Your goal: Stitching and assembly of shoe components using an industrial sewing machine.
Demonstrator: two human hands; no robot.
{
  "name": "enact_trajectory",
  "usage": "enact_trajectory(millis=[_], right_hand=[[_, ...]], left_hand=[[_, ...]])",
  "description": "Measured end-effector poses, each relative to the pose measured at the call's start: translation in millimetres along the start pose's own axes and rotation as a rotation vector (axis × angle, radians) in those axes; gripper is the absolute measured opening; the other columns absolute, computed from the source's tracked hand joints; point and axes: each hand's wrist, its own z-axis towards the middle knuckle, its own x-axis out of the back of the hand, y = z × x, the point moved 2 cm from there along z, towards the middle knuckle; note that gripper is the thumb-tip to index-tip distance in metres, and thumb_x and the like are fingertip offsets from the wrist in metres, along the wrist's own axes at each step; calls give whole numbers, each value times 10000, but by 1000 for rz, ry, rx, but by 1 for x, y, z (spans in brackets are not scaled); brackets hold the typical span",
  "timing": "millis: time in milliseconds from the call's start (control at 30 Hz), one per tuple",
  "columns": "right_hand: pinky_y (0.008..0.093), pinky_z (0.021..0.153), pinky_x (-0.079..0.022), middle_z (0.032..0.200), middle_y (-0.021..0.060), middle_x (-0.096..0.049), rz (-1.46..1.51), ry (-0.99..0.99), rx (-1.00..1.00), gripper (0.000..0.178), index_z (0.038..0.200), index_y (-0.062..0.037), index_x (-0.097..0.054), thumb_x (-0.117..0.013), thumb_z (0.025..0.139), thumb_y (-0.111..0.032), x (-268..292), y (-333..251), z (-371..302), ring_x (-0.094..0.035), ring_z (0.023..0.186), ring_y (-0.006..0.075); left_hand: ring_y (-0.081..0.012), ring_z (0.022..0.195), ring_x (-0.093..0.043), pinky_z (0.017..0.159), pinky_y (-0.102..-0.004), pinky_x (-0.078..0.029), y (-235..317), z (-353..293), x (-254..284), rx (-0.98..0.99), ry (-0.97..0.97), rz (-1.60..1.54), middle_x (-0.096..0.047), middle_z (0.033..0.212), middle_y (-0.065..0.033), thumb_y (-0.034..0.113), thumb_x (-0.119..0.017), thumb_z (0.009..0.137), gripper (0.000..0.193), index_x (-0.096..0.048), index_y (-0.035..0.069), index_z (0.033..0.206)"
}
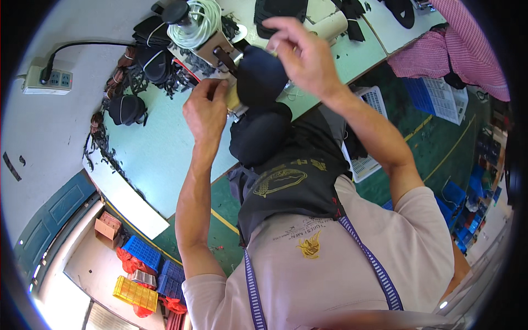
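Hands at a machine, seen from the wearer's head. The black piece (pixel 261 77), rounded in outline, is at the machine (pixel 215 50), between the two hands and above the near edge of the pale green tabletop (pixel 159 159). The left hand (pixel 202 115) is at the machine's left side, its thumb and forefinger close together; whether they are clamped on anything cannot be told. The right hand (pixel 308 63) is raised beside the upper right of the black piece, its fingers bent, with thumb and forefinger apart. A second black piece (pixel 258 137), also rounded, lies just below the first, near the wearer's black apron (pixel 291 165).

A coil of pale cord (pixel 206 22) sits at the top of the machine. To its left, a tied black bundle (pixel 126 110) rests on the tabletop near dark scraps (pixel 102 140). Beyond the machine is a flat black stack (pixel 280 14). A white crate (pixel 363 168) stands beside the wearer, right of the apron; a pink checked cloth (pixel 467 47) appears at upper right. A socket strip (pixel 41 82) is on the wall at left.
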Motion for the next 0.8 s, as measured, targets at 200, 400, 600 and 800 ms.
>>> enact_trajectory(millis=[200,400,600,800], right_hand=[[329,759,-569,1050,87,-679,-269,-148,-60,368,1236,-71,-634,-695,880,1,-3,25,-19,-700,844,211],[415,804,-536,987,129,-648,-258,-109,-5,297,1133,-50,-660,-647,841,8,-9,29,-35,-653,919,332],[350,818,-560,1044,109,-651,-233,-222,124,301,1124,-57,-692,-724,830,2,-2,19,-54,-668,928,287],[383,781,-516,1025,50,-590,-396,-272,384,256,1018,-122,-710,-719,766,-75,-33,22,-80,-616,950,253]], left_hand=[[-112,649,-618,638,-267,-504,-15,-20,-2,104,-79,-309,-701,800,-58,186,-676,960,237,-708,-19,1075],[-177,855,-670,737,-312,-552,-10,-45,-12,-112,2,-152,-636,1060,-113,68,-680,926,236,-697,10,1154],[-154,856,-650,763,-298,-534,-29,-63,-9,-50,69,-193,-640,1038,-95,55,-649,942,192,-692,12,1123],[-212,825,-666,753,-342,-540,-46,-80,-10,78,80,-220,-655,1008,-124,13,-650,891,167,-681,11,1055]])
